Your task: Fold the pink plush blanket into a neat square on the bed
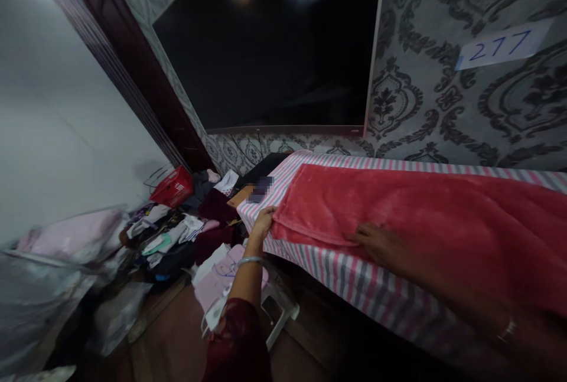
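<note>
A folded red fleece blanket (pixel 420 211) lies on a table covered with a pink, grey and white striped cloth (pixel 354 278). My left hand (pixel 263 222) grips the blanket's near left corner at the table edge, fingers closed on the fabric. My right hand (pixel 381 244) rests flat on the blanket's front edge, fingers stretched out and pressing down. A bangle sits on my left wrist.
A large dark TV screen (pixel 274 45) hangs on the patterned wall above the table. A paper label reading 277 (pixel 502 45) is stuck on the wall. Piles of clothes (pixel 177 237), a red basket (pixel 173 187) and a white stool (pixel 279 311) crowd the floor at left.
</note>
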Tool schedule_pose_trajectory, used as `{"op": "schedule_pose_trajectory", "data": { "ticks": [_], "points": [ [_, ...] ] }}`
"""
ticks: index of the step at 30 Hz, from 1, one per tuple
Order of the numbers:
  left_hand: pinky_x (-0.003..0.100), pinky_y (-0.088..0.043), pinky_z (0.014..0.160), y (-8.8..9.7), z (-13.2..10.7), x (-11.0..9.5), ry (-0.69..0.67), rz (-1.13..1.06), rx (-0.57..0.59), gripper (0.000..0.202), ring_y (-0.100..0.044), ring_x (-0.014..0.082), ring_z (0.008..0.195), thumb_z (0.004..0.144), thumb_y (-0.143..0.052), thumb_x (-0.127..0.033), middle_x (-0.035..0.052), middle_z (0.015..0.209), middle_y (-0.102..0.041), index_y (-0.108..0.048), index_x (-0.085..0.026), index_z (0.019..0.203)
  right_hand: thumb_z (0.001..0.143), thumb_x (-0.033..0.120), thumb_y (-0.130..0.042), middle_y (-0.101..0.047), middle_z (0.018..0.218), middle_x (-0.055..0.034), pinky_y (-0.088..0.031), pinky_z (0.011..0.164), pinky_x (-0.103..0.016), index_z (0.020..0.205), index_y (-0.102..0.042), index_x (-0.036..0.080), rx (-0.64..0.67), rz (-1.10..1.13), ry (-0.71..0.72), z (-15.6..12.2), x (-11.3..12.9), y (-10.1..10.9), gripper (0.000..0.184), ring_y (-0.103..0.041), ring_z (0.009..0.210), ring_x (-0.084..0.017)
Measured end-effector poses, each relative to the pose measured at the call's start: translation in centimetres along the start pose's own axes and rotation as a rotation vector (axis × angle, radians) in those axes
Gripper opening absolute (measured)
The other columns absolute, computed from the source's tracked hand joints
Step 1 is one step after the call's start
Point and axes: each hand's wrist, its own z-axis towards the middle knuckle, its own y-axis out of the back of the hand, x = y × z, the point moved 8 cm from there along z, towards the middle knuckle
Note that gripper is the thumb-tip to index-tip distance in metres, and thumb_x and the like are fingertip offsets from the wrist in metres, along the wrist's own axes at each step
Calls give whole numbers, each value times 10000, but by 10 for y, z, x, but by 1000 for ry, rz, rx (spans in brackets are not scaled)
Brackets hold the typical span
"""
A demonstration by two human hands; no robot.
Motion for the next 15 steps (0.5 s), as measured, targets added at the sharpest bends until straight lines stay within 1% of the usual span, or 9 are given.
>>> {"op": "schedule_pose_trajectory", "data": {
  "ticks": [4,6,7,9,12,15],
  "points": [
    [299,-488,607,-3,5,-5,35,27,29,319,-582,172,583,681,-710,-476,10,550,-606,-631,-176,608,942,94,-403,-636,977,-76,-424,867,-410,1175,-704,283,23,12,-6,-8,-3,-12,425,-607,931,-223],
    [278,-449,572,-4,6,-8,32,53,31,376,-530,144,541,647,-752,-518,-11,526,-562,-608,-176,586,943,90,-389,-643,1007,-86,-422,892,-446,1201,-689,267,5,-1,-8,-8,-5,-16,434,-611,950,-235],
    [261,-419,553,-3,6,-9,25,69,27,387,-497,126,525,618,-782,-513,-26,514,-536,-595,-177,576,940,87,-384,-646,1025,-94,-422,902,-460,1208,-685,255,-14,-19,-13,-8,-6,-17,437,-610,966,-243],
    [237,-348,516,1,4,-11,14,101,6,397,-424,96,499,569,-821,-483,-55,490,-474,-564,-181,551,917,79,-389,-650,1052,-112,-435,911,-457,1220,-677,224,-74,-59,-23,-10,-11,-13,443,-601,991,-253],
    [233,-286,495,10,-1,-8,28,145,-22,397,-364,86,488,576,-807,-478,-73,482,-416,-530,-196,543,855,77,-425,-648,1072,-133,-467,893,-421,1247,-665,195,-164,-135,-66,-23,-19,-1,475,-581,1010,-266],
    [239,-261,496,15,-2,-4,46,196,-21,383,-344,89,490,604,-796,-463,-74,488,-400,-515,-208,549,808,142,-501,-618,1187,-162,-475,893,-432,1326,-618,172,-175,-235,-165,-41,-27,12,531,-552,1083,-310]
  ]
}}
